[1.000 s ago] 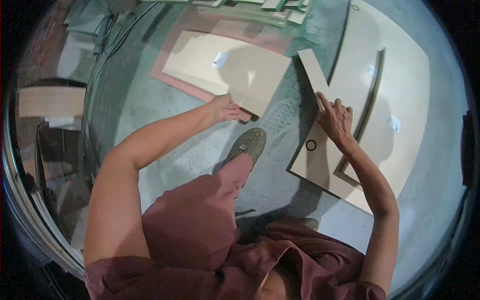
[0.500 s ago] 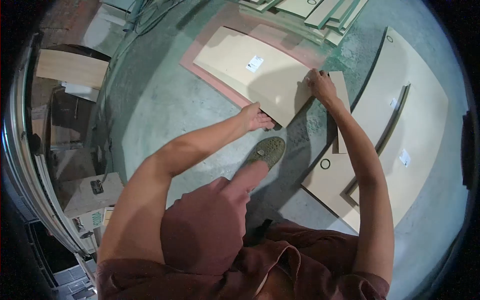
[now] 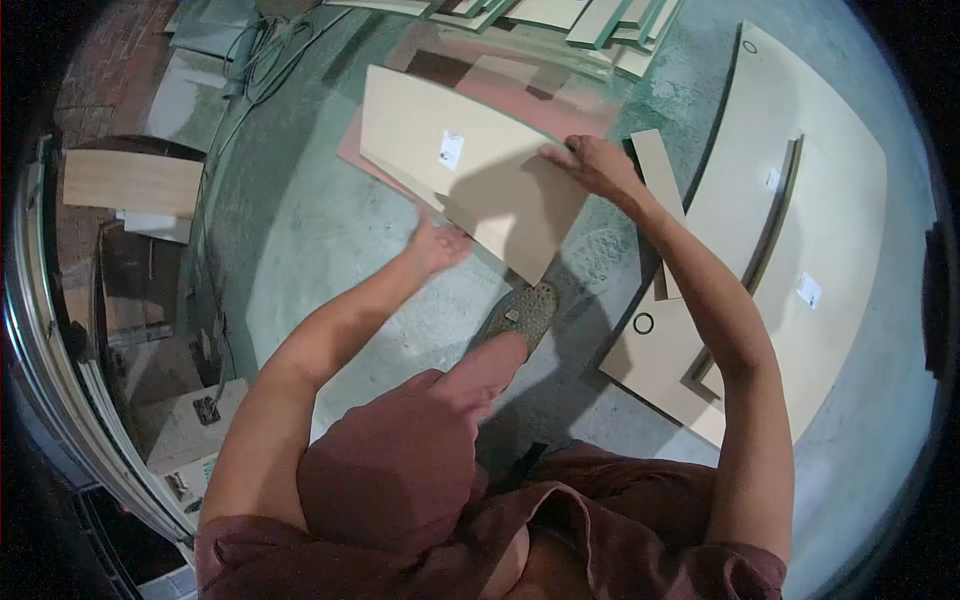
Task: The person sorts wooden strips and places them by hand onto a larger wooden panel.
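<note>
A pale wooden panel [image 3: 400, 120] with a white label [image 3: 451, 150] is tilted, partly raised above a pink board [image 3: 352, 140] on the floor. My right hand [image 3: 597, 167] is closed on the panel's right end, thumb over the top face. Beside the panel's near long edge is my left hand [image 3: 440, 245], palm up, slightly blurred, fingers loosely apart; whether it touches the edge is hard to see. The panel's near corner overlaps the toe of my green shoe [image 3: 522, 312].
Large curved panels [image 3: 840, 200] lie on the right, with a narrow strip [image 3: 658, 180] beside them. Stacked boards [image 3: 600, 25] are at the top. Cables [image 3: 270, 60] run along the floor at upper left. A box [image 3: 195, 425] stands at lower left.
The panel has lifted and shifted left, tilting off the pink board. My right hand has moved left with it. My left hand has slid left along the near edge.
</note>
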{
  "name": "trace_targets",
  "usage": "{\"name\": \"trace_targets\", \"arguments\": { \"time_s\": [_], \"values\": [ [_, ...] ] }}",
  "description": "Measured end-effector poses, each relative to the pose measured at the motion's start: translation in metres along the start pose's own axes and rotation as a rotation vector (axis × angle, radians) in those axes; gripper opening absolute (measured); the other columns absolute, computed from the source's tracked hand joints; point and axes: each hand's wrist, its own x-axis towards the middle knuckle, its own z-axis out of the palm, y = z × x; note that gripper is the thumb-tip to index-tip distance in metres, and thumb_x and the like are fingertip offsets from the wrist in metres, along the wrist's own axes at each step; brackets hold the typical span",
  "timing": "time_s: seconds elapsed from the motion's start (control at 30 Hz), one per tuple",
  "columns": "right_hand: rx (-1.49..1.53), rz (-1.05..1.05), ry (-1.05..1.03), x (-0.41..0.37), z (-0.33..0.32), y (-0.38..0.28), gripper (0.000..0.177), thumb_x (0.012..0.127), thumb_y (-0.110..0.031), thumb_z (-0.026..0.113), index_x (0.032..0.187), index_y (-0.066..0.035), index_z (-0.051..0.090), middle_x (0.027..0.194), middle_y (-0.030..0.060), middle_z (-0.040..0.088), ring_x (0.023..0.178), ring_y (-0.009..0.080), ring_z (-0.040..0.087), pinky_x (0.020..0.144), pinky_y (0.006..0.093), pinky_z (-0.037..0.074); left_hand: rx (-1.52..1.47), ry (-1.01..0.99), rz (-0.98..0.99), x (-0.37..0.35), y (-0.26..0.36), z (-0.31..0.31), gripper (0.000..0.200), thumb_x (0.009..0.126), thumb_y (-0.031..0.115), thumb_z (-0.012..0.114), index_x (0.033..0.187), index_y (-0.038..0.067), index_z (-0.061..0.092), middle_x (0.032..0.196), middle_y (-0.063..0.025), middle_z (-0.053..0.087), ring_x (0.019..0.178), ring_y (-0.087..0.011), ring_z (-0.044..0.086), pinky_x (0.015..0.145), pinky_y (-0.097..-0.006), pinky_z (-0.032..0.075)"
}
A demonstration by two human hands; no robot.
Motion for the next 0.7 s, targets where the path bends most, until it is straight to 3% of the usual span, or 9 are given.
{"name": "trace_targets", "arguments": {
  "time_s": [0.17, 0.23, 0.3, 0.37, 0.43, 0.5, 0.63, 0.67, 0.7],
  "values": [
    [0.029, 0.092, -0.093, -0.018, -0.03, -0.036, 0.059, 0.084, -0.059, 0.045, 0.082, -0.003, 0.063, 0.08, 0.0185, 0.063, 0.078, 0.0359, 0.062, 0.066, 0.0465, 0.047, -0.241, 0.007, 0.114, 0.019, 0.05, -0.017, 0.088, 0.082, 0.07, 0.032, 0.136, 0.001, 0.025, 0.137, -0.0171, 0.033, 0.126, -0.032, 0.034, 0.106, -0.0464, 0.025],
    [0.066, 0.146, -0.125, -0.03, -0.032, -0.032, 0.058, 0.084, -0.058, 0.045, 0.082, -0.002, 0.063, 0.081, 0.0186, 0.063, 0.078, 0.0359, 0.062, 0.067, 0.0463, 0.047, -0.257, -0.103, 0.103, 0.03, 0.051, -0.026, 0.093, 0.079, 0.074, 0.034, 0.137, 0.001, 0.026, 0.138, -0.0144, 0.033, 0.126, -0.0299, 0.035, 0.105, -0.0457, 0.027],
    [0.06, 0.119, -0.069, -0.053, -0.033, -0.018, 0.061, 0.085, -0.058, 0.043, 0.082, 0.0, 0.062, 0.081, 0.0194, 0.063, 0.078, 0.0365, 0.062, 0.068, 0.0464, 0.047, -0.02, -0.391, 0.173, 0.02, 0.041, -0.016, 0.088, 0.081, 0.069, 0.038, 0.136, 0.001, 0.027, 0.138, -0.0125, 0.033, 0.126, -0.0291, 0.035, 0.105, -0.0449, 0.028],
    [0.033, 0.194, -0.084, -0.093, -0.063, -0.016, 0.064, 0.085, -0.059, 0.041, 0.082, 0.002, 0.062, 0.08, 0.0222, 0.062, 0.077, 0.0378, 0.061, 0.069, 0.0461, 0.047, 0.005, -0.241, 0.076, 0.004, 0.025, -0.013, 0.08, 0.085, 0.063, 0.04, 0.133, 0.0, 0.03, 0.136, -0.0118, 0.036, 0.125, -0.0295, 0.036, 0.105, -0.0451, 0.029],
    [0.137, 0.327, -0.19, -0.135, -0.081, -0.011, 0.066, 0.086, -0.059, 0.04, 0.082, 0.003, 0.061, 0.078, 0.0246, 0.061, 0.077, 0.0389, 0.061, 0.07, 0.0451, 0.046, -0.091, -0.246, -0.073, -0.011, 0.009, -0.013, 0.073, 0.087, 0.059, 0.039, 0.13, 0.0, 0.034, 0.132, -0.0114, 0.041, 0.124, -0.0299, 0.036, 0.104, -0.0464, 0.029],
    [0.158, 0.286, -0.094, -0.186, -0.064, 0.03, 0.065, 0.085, -0.058, 0.042, 0.082, 0.004, 0.061, 0.075, 0.0251, 0.06, 0.075, 0.0387, 0.06, 0.071, 0.044, 0.046, 0.082, -0.306, -0.104, -0.039, -0.01, 0.004, 0.071, 0.089, 0.056, 0.038, 0.132, 0.001, 0.032, 0.134, -0.013, 0.039, 0.124, -0.0305, 0.036, 0.105, -0.047, 0.029],
    [0.345, 0.687, 0.018, -0.289, -0.1, 0.021, 0.062, 0.084, -0.056, 0.046, 0.082, 0.004, 0.061, 0.072, 0.0218, 0.06, 0.069, 0.0319, 0.061, 0.066, 0.0403, 0.045, 0.423, -0.52, -0.183, -0.07, -0.034, 0.049, 0.068, 0.091, 0.054, 0.036, 0.134, 0.001, 0.031, 0.134, -0.0143, 0.039, 0.123, -0.0307, 0.039, 0.103, -0.0459, 0.031],
    [0.365, 0.772, 0.051, -0.308, -0.103, 0.02, 0.061, 0.084, -0.055, 0.046, 0.081, 0.004, 0.061, 0.071, 0.02, 0.06, 0.067, 0.0291, 0.059, 0.064, 0.0388, 0.045, 0.475, -0.552, -0.197, -0.074, -0.042, 0.067, 0.059, 0.091, 0.053, 0.036, 0.12, 0.003, 0.045, 0.107, -0.0066, 0.052, 0.089, -0.0236, 0.053, 0.084, -0.0418, 0.045],
    [0.386, 0.859, 0.086, -0.328, -0.105, 0.019, 0.06, 0.084, -0.054, 0.046, 0.081, 0.004, 0.06, 0.07, 0.0182, 0.059, 0.065, 0.0263, 0.058, 0.062, 0.0373, 0.044, 0.49, -0.565, -0.206, -0.074, -0.047, 0.086, 0.059, 0.091, 0.053, 0.036, 0.12, 0.003, 0.045, 0.107, -0.0066, 0.052, 0.089, -0.0236, 0.053, 0.084, -0.0418, 0.045]
  ]
}}
